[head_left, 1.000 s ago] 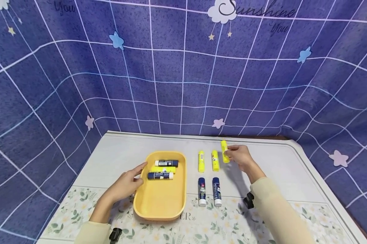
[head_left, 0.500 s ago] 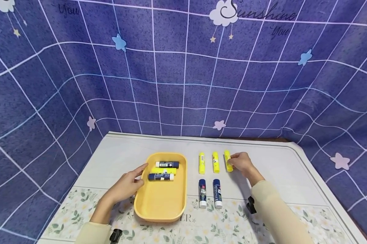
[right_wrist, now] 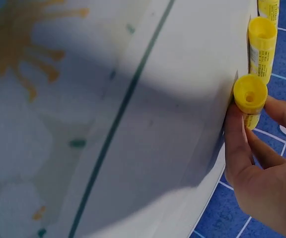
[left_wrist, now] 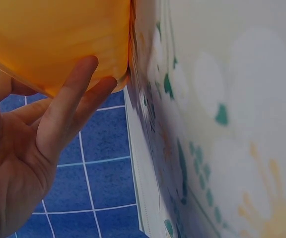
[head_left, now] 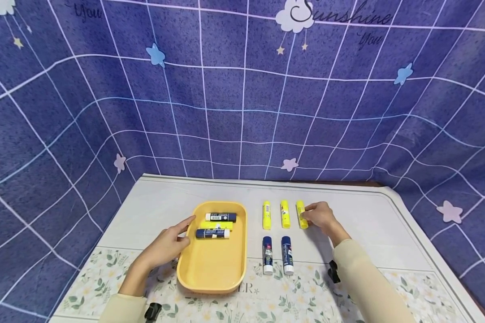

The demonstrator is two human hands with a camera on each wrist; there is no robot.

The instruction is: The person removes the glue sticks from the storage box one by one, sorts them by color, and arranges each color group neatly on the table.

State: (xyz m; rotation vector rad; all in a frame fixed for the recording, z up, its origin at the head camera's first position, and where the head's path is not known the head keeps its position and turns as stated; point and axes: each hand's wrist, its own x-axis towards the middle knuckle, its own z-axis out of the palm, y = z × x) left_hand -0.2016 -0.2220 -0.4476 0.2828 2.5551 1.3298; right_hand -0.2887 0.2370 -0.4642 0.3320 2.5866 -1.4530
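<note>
My right hand (head_left: 321, 216) pinches a yellow glue stick (head_left: 300, 214) lying at the right end of a row of yellow glue sticks. In the right wrist view, thumb and fingers are on either side of this glue stick (right_wrist: 250, 96), its round end facing the camera. To its left lie two more, a middle yellow glue stick (head_left: 285, 214) and a left yellow glue stick (head_left: 266, 215). My left hand (head_left: 166, 246) touches the left rim of a yellow tray (head_left: 212, 280); the left wrist view shows straight fingertips (left_wrist: 87, 64) against its outer wall.
Inside the tray lie two navy glue sticks (head_left: 220, 217) with a yellow glue stick (head_left: 220, 225) between them. Nearer than the yellow row, two navy glue sticks (head_left: 267, 255) lie side by side. A blue grid-patterned curtain (head_left: 242, 112) stands behind the white and floral tabletop (head_left: 174, 190).
My right hand has lowered the yellow glue stick toward me onto the table, into line with the other two, and still holds it. The left hand stays at the tray.
</note>
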